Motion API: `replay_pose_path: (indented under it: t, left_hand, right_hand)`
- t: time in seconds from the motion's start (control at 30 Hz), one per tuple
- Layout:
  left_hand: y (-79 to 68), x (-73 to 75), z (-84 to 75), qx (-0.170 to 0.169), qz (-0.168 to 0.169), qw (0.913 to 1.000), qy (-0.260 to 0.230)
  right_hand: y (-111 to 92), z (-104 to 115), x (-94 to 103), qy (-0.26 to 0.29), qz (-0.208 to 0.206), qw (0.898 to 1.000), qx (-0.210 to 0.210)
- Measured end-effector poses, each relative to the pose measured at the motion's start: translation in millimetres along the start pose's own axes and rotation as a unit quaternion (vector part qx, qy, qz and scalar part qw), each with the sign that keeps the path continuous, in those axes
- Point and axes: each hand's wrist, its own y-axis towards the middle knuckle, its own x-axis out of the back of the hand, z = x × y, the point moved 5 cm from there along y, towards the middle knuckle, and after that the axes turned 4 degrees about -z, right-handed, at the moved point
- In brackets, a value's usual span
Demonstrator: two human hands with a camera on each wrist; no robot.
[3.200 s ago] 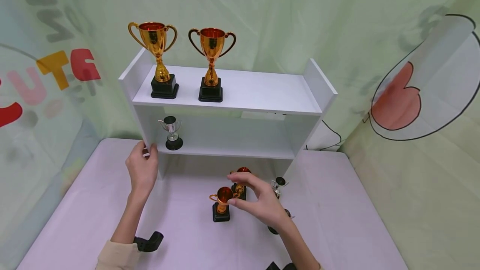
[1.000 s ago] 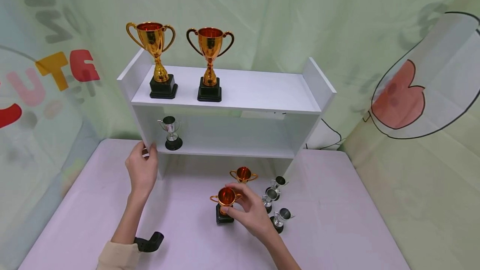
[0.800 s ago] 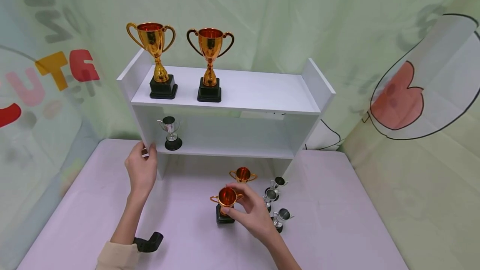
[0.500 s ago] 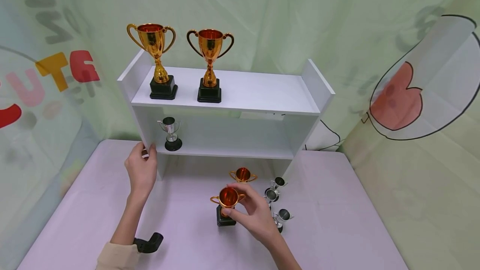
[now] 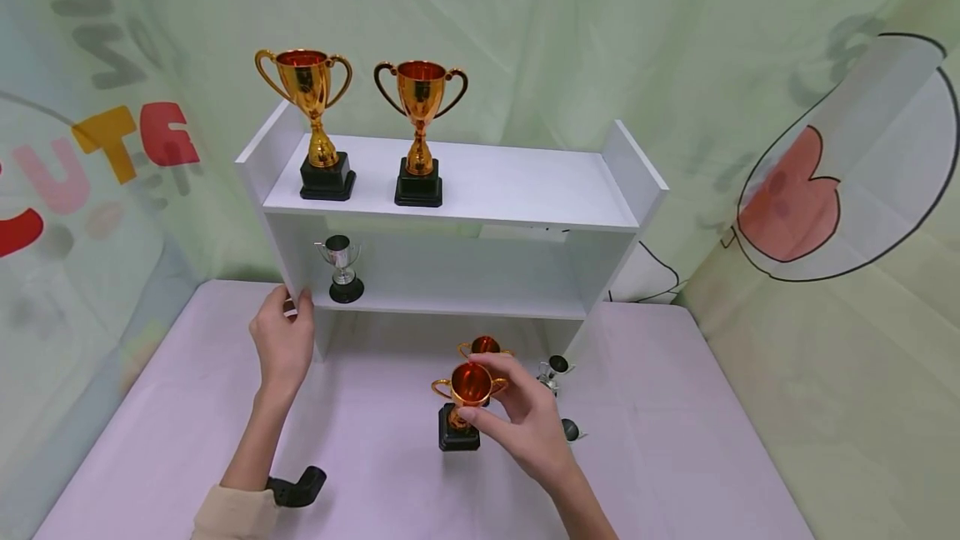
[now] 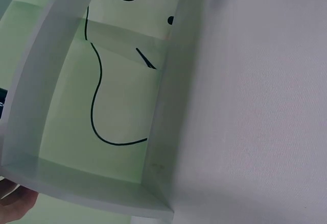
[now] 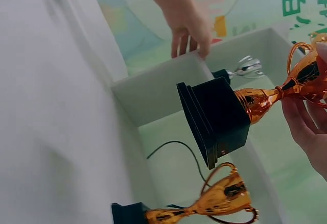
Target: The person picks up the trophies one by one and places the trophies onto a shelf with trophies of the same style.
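Observation:
My right hand [image 5: 528,419] pinches a small gold trophy [image 5: 471,386] with a black square base [image 5: 459,432] by its cup, thumb in front and fingers behind. In the right wrist view this trophy's base [image 7: 217,117] appears lifted off the table. My left hand [image 5: 283,340] holds the left side panel of a white shelf unit [image 5: 450,307], fingers behind its edge and thumb in front. Another small gold trophy [image 5: 486,345] stands under the shelf, partly hidden by my right hand; its body [image 7: 219,198] shows more fully in the right wrist view.
Two large gold trophies [image 5: 307,86] [image 5: 421,94] stand on the top shelf. A small silver trophy [image 5: 342,261] sits at the left of the middle shelf. Silver trophies [image 5: 557,367] [image 5: 570,430] stand on the table to the right, partly behind my right hand.
My right hand came from beside the small gold trophy, took hold of its cup and raised it slightly, shifting it to the right. The left hand stays on the shelf panel.

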Motion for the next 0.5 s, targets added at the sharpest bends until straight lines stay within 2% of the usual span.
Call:
replay_pose_path:
  t: [0.13, 0.5]
  left_hand:
    - [-0.6, -0.6, 0.0, 0.003, 0.002, 1.0, -0.002]
    - [-1.2, -0.2, -0.2, 0.007, 0.0, 1.0, 0.002]
  right_hand:
    - [6, 10, 7.4, -0.005, -0.012, 1.0, 0.003]
    - [18, 36, 25.8, -0.021, -0.031, 0.997, 0.061]
